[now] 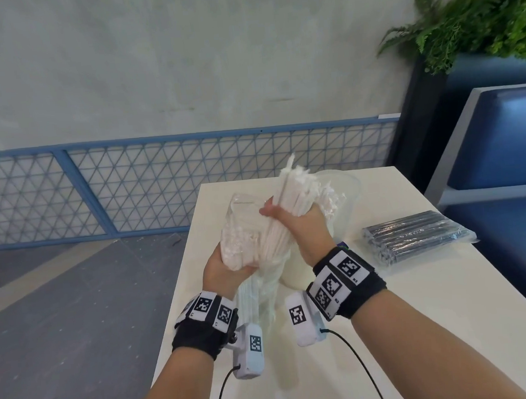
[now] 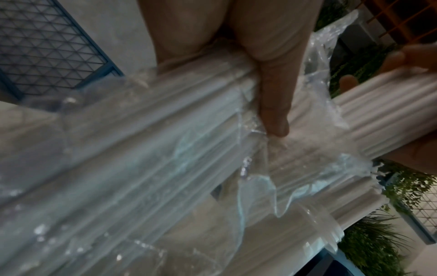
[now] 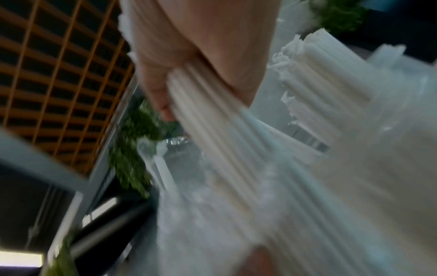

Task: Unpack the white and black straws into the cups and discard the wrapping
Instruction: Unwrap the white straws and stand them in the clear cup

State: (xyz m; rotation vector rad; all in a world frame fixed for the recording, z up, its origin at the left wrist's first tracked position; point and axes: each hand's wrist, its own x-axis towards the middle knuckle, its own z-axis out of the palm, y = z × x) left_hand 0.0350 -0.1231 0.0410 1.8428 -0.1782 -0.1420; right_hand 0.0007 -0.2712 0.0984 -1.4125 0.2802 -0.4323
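The white straws (image 1: 282, 210) are coming out of their clear wrapping (image 1: 242, 229), gripped by the right hand (image 1: 304, 227). The left hand (image 1: 225, 264) is squeezing the wrapping (held just beside). Next, straws probably go into the cup (image 1: 345, 193) behind the hands.

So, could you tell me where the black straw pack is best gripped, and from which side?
Probably around the middle of the black straw pack, from above, fingers spanning its short width. It lies flat on the table, long and narrow, still sealed, with open space around it.
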